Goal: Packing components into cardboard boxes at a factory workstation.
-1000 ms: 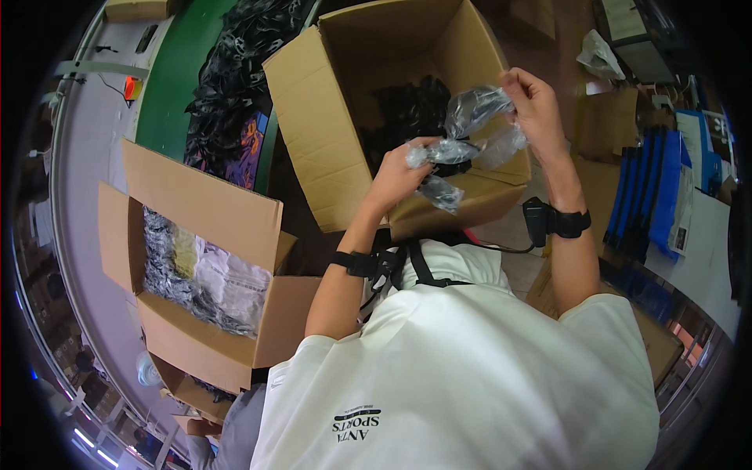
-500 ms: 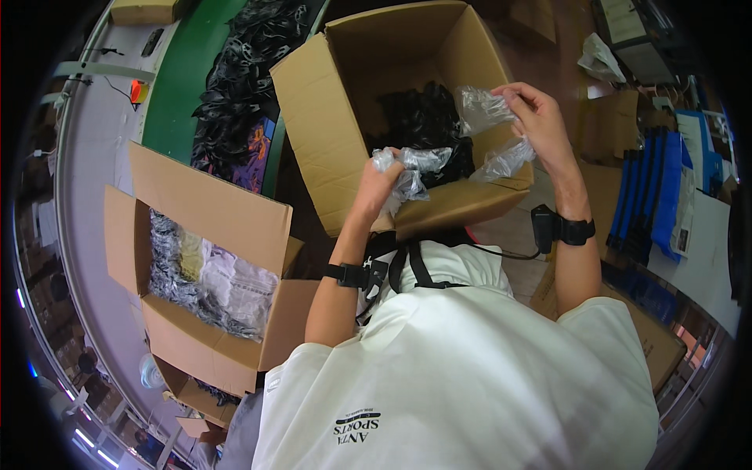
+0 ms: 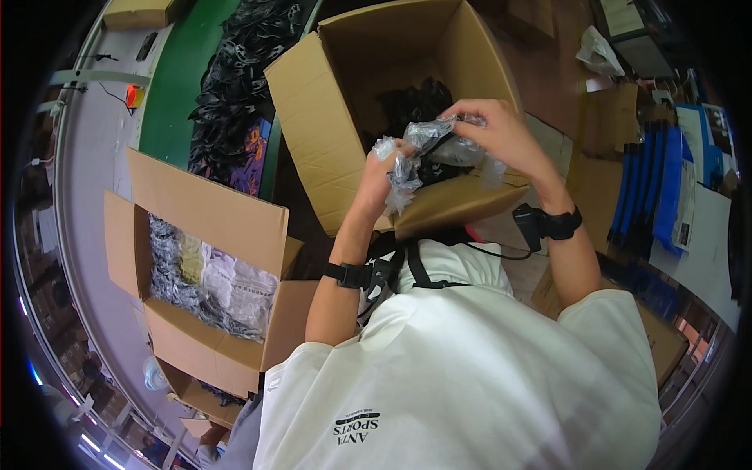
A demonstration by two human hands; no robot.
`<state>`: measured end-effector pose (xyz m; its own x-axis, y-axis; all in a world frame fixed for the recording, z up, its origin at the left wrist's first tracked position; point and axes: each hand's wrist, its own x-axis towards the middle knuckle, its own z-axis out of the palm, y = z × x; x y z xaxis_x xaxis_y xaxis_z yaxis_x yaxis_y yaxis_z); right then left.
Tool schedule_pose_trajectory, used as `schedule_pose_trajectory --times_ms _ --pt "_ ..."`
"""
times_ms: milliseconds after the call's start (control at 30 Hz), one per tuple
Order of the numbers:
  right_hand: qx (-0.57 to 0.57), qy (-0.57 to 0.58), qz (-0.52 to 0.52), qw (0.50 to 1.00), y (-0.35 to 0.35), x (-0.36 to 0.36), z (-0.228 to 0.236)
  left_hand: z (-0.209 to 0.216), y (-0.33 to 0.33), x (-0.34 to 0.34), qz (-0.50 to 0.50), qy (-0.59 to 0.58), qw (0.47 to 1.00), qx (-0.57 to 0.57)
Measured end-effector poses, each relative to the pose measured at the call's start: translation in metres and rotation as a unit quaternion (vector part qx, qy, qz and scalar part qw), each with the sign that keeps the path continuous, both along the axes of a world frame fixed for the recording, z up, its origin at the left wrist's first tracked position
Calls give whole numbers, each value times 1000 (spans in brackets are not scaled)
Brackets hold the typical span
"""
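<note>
My left hand (image 3: 377, 178) is closed around crumpled clear plastic bags (image 3: 404, 178) that stick out past its fingers. My right hand (image 3: 501, 135) pinches another clear plastic bag (image 3: 431, 135) between thumb and fingers, and its loose end reaches across to the left hand. Both hands are over the near side of a large open cardboard box (image 3: 309, 117). Inside the box, below the bags, lies a pile of black items (image 3: 427, 102), too dark to name for certain. More clear film hangs under the right hand.
At the left stands a second open carton (image 3: 211, 192) with plastic-wrapped packs (image 3: 235, 282). Black pieces (image 3: 247, 86) are heaped on a green-topped table (image 3: 176, 102) beyond. Blue and black panels (image 3: 666, 188) stand at the right. Another person's arm (image 3: 210, 446) shows at the lower left.
My right hand has moved left and slightly down with its plastic bag, closer to the left hand. The left hand stays nearly in place.
</note>
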<state>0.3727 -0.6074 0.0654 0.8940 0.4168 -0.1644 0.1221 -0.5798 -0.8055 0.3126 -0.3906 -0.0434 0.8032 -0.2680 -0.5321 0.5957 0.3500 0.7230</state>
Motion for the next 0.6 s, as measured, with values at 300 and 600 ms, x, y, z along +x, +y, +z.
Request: schedule_pose_trajectory --times_ms 300,600 --pt "14 -23 5 1000 -1 -1 11 3 -5 -4 -16 39 999 -10" --pt "-46 -220 -135 965 -12 -3 5 -6 4 -10 76 170 963 -196"
